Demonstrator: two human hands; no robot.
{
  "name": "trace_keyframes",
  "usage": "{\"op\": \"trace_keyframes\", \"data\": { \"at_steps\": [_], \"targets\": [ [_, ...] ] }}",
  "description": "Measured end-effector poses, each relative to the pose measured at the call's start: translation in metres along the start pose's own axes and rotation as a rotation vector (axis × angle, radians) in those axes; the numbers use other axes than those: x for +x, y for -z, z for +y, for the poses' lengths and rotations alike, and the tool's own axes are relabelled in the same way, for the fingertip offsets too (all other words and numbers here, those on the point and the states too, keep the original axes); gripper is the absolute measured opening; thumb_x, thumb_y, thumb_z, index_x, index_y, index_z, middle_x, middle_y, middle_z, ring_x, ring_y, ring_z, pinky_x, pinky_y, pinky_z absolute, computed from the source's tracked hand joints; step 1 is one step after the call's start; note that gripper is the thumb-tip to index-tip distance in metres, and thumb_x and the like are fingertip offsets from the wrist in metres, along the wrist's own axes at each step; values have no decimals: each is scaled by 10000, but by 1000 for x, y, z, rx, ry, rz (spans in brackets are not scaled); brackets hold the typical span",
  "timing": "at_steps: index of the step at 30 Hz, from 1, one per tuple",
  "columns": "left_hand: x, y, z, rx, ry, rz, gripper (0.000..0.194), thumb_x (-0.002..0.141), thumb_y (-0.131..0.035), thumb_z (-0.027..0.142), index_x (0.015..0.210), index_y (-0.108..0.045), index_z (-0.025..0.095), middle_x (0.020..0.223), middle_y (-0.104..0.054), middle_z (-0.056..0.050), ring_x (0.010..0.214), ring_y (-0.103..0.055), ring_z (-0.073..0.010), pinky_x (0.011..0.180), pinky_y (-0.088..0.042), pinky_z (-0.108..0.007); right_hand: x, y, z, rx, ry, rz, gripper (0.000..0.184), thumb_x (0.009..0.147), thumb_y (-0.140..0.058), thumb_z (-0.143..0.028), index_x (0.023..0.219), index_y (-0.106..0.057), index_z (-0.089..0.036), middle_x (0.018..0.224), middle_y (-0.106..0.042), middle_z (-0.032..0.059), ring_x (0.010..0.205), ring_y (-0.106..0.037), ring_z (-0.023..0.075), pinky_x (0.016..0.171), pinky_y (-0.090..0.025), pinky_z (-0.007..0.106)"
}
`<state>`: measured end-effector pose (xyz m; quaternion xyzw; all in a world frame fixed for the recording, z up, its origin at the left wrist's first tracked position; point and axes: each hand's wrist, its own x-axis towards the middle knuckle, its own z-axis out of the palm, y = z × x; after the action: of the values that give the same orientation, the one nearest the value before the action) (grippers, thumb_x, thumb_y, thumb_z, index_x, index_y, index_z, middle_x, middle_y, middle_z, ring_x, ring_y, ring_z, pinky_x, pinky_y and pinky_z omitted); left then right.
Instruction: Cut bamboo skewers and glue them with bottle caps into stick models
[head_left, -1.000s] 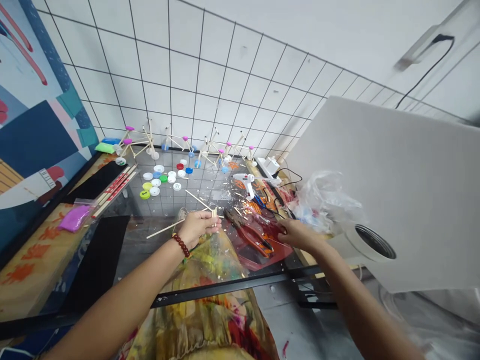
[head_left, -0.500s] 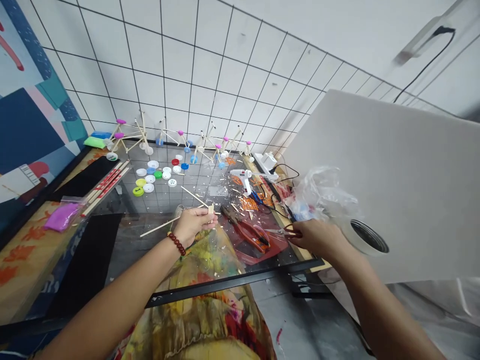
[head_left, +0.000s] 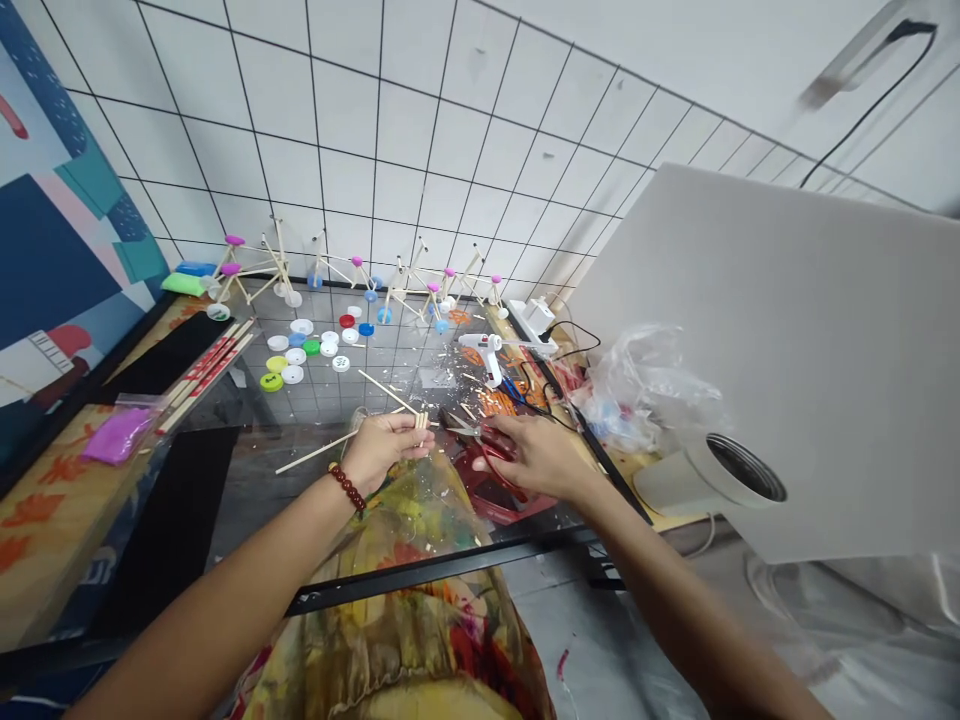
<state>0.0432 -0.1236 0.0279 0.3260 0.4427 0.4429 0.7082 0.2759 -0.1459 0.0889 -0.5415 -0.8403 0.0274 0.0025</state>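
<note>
My left hand (head_left: 386, 450) pinches a small bundle of short wooden sticks (head_left: 422, 422) upright over the glass table. Two longer thin sticks lie by that hand: one stick (head_left: 386, 390) slants away beyond it, another stick (head_left: 311, 455) points to the left. Fingers closed around the handles, my right hand (head_left: 536, 455) holds scissors (head_left: 469, 430), their blades pointing left toward the bundle without touching it. Beneath the right hand are orange-handled pliers (head_left: 454, 422), mostly covered by it.
Several bottle caps (head_left: 311, 347) lie on the glass. Behind them stand stick frames (head_left: 274, 270) with pink and blue parts. A white glue gun (head_left: 487, 355) and wood scraps are at centre right, with a plastic bag (head_left: 637, 380) and tape roll (head_left: 697, 480) beyond. Chopsticks (head_left: 206, 375) lie left.
My right hand has brought the scissors leftward from the table's right edge, over the pliers and near the bundle. My left hand keeps its pinch on the short sticks.
</note>
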Motion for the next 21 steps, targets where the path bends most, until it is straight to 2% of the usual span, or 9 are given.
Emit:
{"op": "trace_keyframes", "data": {
  "at_steps": [4,8,13,18,21],
  "targets": [
    [0,-2,-4,47,-50,-25,340,470,-920,287,710,-756,109,692,-718,-58,647,-672,-126,654,-574,-226,17,-1,-14,-116,45,25,478,880,-466,-636,971,-620,-192,813,-707,69,744,-637,211,633,-308,275],
    [2,-5,-10,107,-122,-59,254,538,-880,305,662,-746,129,652,-694,-25,614,-628,-103,634,-548,-210,24,-6,-16,-174,67,23,559,875,-436,-686,1034,-635,-187,848,-725,86,787,-659,237,659,-326,289],
    [3,-5,-15,179,-164,-66,189,600,-831,300,688,-759,148,679,-707,-24,639,-632,-124,672,-548,-236,23,-9,-15,-124,90,2,589,869,-445,-699,1105,-638,-196,796,-726,66,783,-665,234,662,-327,286],
    [1,-5,-14,230,-215,-94,143,657,-789,278,731,-775,157,676,-702,-12,641,-623,-122,670,-541,-230,21,-7,-14,-12,87,-59,496,901,-465,-617,1095,-638,-195,731,-720,38,714,-656,201,633,-316,269],
    [0,-7,-14,201,-216,-68,142,649,-793,250,766,-778,171,677,-702,2,632,-618,-118,656,-542,-226,20,-5,-13,-22,88,-49,480,904,-473,-600,1102,-638,-194,733,-723,40,725,-662,209,635,-311,273]
  ]
}}
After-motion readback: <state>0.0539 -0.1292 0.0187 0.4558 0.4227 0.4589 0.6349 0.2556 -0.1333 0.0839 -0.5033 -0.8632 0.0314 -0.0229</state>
